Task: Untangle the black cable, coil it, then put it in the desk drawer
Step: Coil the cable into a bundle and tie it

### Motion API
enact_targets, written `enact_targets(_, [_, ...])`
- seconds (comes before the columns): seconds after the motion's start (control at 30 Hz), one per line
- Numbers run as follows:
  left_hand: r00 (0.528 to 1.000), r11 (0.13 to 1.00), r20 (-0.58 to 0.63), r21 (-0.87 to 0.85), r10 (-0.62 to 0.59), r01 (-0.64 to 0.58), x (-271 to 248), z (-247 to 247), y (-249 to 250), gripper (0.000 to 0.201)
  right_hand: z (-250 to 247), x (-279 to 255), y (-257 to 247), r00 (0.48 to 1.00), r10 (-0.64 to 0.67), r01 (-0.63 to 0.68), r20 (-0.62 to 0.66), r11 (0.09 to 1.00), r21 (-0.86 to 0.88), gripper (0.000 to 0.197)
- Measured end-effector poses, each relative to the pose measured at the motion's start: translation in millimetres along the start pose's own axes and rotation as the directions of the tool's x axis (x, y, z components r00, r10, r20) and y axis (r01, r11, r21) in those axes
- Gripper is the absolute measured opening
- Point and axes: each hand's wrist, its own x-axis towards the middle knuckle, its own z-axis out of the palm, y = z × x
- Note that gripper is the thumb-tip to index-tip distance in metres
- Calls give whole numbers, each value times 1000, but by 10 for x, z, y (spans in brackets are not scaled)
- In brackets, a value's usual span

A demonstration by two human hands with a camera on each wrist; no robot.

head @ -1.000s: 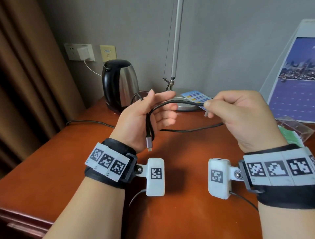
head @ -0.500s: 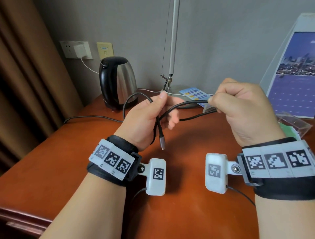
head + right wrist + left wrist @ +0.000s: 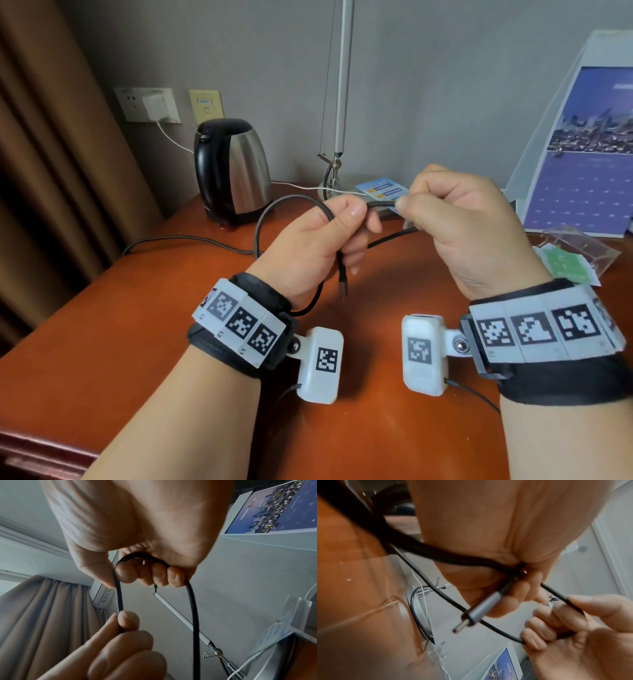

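Both hands moved closer, so the left hand (image 3: pixel 318 246) now pinches a new loop of the black cable (image 3: pixel 260 222) while the right hand (image 3: pixel 459 219) grips the rest above the desk (image 3: pixel 102 325), and coiling has started.

Head cam looked down over both wrists; each wrist cam sat close under its palm, both catching the thin black cable (image 3: pixel 436 589) between hands.

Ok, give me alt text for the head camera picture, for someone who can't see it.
Two hands hold a black cable above a wooden desk: the left hand pinches a loop with a plug dangling, the right hand grips the next stretch. A kettle stands behind.
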Motion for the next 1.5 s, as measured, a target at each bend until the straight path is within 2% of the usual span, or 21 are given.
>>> enact_targets(0.1, [992,974,74,-195,-105,118,40,76,79,26,-29,33,50,999,-3,6,-48,997,72,33])
enact_targets(0.2, [969,897,183,-383,-163,223,100,123,179,24,-17,57,91,997,49,-35,-58,976,215,21])
enact_targets(0.33, [890,698,422,-586,-171,412,187,164,230,21,23,55,99,993,113,-88,-34,905,416,37])
enact_targets(0.43, [845,562,512,-659,-152,500,198,215,231,26,36,45,77,983,181,-145,-17,836,530,40])
enact_targets(0.5, [828,507,541,-678,-145,532,184,239,232,30,27,23,73,968,234,-244,95,770,590,39])
enact_targets(0.6, [816,462,558,-689,-152,558,173,214,209,35,28,-6,70,896,260,-436,359,665,607,48])
enact_targets(0.67, [817,456,559,-695,-144,556,174,177,184,36,37,-7,84,861,263,-498,436,615,612,55])
enact_targets(0.73, [822,469,557,-699,-117,540,175,143,148,34,49,10,100,855,260,-503,448,622,600,50])
enact_targets(0.8, [848,548,516,-677,-123,491,185,130,126,29,54,26,132,870,269,-479,413,660,579,46])
enact_targets(0.93, [955,854,217,-439,-201,280,239,137,34,26,70,46,210,940,298,-339,168,746,572,29])
enact_targets(1.0, [977,926,102,-314,-189,212,254,145,-13,29,75,57,249,956,287,-279,65,816,507,21])
enact_targets(1.1, [978,947,72,-248,-194,206,246,151,-61,24,78,77,281,967,251,-209,-34,867,453,24])
enact_targets(1.2, [973,966,81,-130,-215,224,224,143,-79,9,59,75,271,970,236,-189,-56,880,435,23])
enact_targets(1.27, [967,963,61,-92,-248,253,211,140,-97,22,41,71,274,974,214,-171,-77,911,374,21])
enact_targets(1.4, [966,960,43,-111,-254,257,208,129,-90,21,23,80,272,977,184,-153,-110,958,241,23])
enact_targets(1.5, [965,945,16,-201,-261,259,206,124,-63,23,48,76,251,978,197,-182,-67,965,190,27])
